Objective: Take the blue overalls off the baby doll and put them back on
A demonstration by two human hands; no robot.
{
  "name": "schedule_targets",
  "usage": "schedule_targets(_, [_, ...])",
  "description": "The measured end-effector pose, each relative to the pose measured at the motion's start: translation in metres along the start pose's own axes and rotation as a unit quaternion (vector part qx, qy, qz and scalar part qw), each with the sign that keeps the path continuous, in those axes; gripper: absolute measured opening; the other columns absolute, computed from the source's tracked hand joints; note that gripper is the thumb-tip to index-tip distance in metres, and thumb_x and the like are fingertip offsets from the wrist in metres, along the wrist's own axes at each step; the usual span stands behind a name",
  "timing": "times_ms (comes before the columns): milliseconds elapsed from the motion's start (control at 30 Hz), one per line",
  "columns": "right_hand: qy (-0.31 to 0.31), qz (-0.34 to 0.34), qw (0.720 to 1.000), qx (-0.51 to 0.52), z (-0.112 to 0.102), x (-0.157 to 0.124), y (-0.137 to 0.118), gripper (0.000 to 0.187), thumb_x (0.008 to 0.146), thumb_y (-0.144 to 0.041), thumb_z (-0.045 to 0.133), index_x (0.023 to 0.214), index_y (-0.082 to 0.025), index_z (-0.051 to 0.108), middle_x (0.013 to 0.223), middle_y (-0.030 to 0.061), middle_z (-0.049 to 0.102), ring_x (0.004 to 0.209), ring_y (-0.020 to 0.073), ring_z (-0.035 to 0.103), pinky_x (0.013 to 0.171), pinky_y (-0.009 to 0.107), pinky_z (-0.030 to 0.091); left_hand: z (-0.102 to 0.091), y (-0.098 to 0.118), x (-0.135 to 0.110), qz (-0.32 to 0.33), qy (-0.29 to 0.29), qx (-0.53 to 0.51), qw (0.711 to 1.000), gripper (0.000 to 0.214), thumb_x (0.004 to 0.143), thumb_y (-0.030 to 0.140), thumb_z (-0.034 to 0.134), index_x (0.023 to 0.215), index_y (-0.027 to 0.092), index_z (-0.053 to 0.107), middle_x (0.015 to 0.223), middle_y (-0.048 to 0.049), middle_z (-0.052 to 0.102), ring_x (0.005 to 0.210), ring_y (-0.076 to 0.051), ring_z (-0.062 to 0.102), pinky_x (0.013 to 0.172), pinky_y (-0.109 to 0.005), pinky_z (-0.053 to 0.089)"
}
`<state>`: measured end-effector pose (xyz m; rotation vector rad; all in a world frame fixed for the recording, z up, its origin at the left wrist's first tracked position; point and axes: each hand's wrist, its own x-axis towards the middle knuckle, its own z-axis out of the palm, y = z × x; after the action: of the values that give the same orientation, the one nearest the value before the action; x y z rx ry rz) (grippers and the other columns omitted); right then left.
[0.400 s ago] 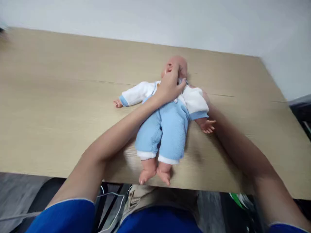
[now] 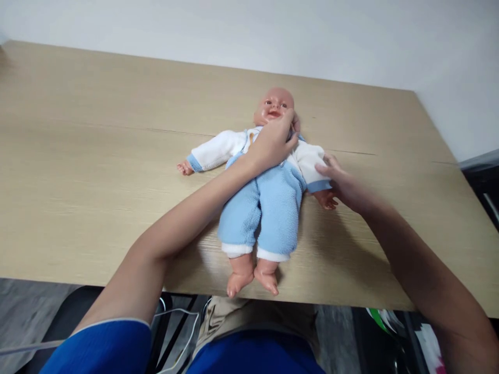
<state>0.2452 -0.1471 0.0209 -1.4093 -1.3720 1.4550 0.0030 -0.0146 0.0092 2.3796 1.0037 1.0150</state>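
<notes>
A baby doll (image 2: 277,210) in a white and light blue fleece outfit lies face up on the table, its feet towards me. My left hand (image 2: 275,137) reaches across its chest, fingers curled against the neck and cheek on the right of the view; part of the collar is hidden under it. At the doll's white sleeve (image 2: 310,158) on the right, my right hand (image 2: 341,182) has its thumb on the cloth and its fingers behind the arm. The doll's other arm is stretched out to the left, touched by neither hand.
The light wooden table (image 2: 97,182) has thin seams across it and meets a pale wall (image 2: 249,31) at the back. Below its front edge are a white cable (image 2: 191,335) and a dark container (image 2: 378,343) with green and white items. Something black stands beyond the right edge.
My right hand has come out from beside the doll's shoulder to its sleeve. My left fingers have slid off the doll's face to the cheek, and the head now faces up.
</notes>
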Motion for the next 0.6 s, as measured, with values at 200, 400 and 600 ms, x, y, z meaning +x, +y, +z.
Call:
schedule_targets(200, [0.107,-0.063,0.976,-0.179,-0.030,-0.031,0.020,0.084,0.087,-0.072,0.107,0.154,-0.033,0.076,0.136,0.0128,0.089,0.075,0.0241,0.077,0.059,0.039,0.065,-0.002,0.009,-0.004,-0.012,-0.001,0.077,0.997,0.027,0.114,0.019,0.056,0.134,0.023,0.073,0.131,-0.0171,0.085,0.121,-0.035,0.081,0.107,-0.050,0.061])
schedule_targets(400, [0.158,-0.082,0.965,-0.191,-0.077,-0.018,0.044,0.062,0.079,-0.072,0.108,0.116,-0.028,0.083,0.107,0.0103,0.089,0.091,0.0325,0.084,0.077,0.046,0.074,-0.002,0.007,-0.004,-0.027,-0.004,0.097,0.995,0.040,0.110,0.020,0.059,0.149,0.025,0.070,0.133,-0.0149,0.085,0.123,-0.035,0.079,0.108,-0.050,0.061])
schedule_targets(600, [0.211,-0.148,0.921,-0.294,-0.076,-0.016,0.055,0.059,0.091,-0.070,0.099,0.128,-0.026,0.084,0.119,0.0127,0.090,0.103,0.0364,0.087,0.095,0.055,0.076,-0.005,0.010,-0.004,-0.053,-0.022,0.117,0.991,0.041,0.112,0.023,0.064,0.152,0.022,0.071,0.129,-0.0161,0.084,0.126,-0.035,0.078,0.112,-0.051,0.061])
